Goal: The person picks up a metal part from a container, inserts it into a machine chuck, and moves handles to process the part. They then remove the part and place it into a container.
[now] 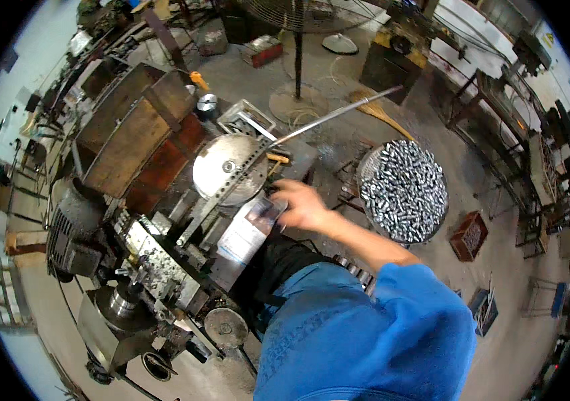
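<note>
My right hand (303,204) reaches forward from a blue sleeve (392,314) over the lathe (164,267). Its fingers curl at a small shiny metal piece (268,211) lying on the machine's flat grey plate (241,240). The hand is blurred, so I cannot tell whether it grips the piece or only touches it. Just beyond the hand are a round metal disc (226,167) and a long thin steel rod (335,115) slanting up to the right. My left hand is out of view.
A round wire basket (403,190) full of small shiny metal parts stands right of the hand. A brown wooden cover (139,134) and a motor (74,217) sit at the left. A fan stand (298,60), a red crate (470,235) and metal racks (498,127) stand on the floor.
</note>
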Action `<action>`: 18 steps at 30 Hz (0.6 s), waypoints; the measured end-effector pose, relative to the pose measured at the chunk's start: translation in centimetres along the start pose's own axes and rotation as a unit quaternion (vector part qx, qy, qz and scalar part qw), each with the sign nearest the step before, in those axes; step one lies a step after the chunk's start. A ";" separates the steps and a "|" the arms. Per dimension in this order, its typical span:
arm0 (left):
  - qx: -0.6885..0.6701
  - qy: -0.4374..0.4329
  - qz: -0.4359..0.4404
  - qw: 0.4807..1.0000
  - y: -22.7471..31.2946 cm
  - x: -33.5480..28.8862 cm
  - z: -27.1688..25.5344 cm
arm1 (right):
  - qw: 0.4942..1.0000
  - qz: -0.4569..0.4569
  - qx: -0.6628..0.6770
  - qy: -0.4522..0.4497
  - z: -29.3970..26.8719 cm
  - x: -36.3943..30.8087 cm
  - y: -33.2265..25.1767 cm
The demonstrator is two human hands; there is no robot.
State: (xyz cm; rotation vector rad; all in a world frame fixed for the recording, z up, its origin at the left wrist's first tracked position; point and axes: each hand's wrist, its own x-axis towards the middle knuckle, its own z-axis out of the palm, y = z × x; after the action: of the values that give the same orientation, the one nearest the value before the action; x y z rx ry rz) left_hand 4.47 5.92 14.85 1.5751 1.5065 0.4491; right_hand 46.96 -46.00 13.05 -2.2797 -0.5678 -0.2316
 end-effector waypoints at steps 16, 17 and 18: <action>-0.018 0.005 0.010 1.000 -3.2 4.4 -4.9 | 0.782 0.492 -0.329 -0.194 -6.8 -5.6 24.0; -0.025 -0.024 0.042 0.999 -4.1 5.0 -5.3 | 0.770 0.482 -0.338 -0.247 -6.8 -5.5 23.7; -0.029 -0.042 0.054 0.997 -2.3 3.3 -4.2 | 0.784 0.457 -0.345 -0.238 -7.7 -5.1 21.5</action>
State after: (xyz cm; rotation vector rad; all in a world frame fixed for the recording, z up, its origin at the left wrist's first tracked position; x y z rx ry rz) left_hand 0.51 10.10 14.33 1.6149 1.3379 0.4773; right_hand 52.51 -66.34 2.96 -3.0415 0.5554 0.7613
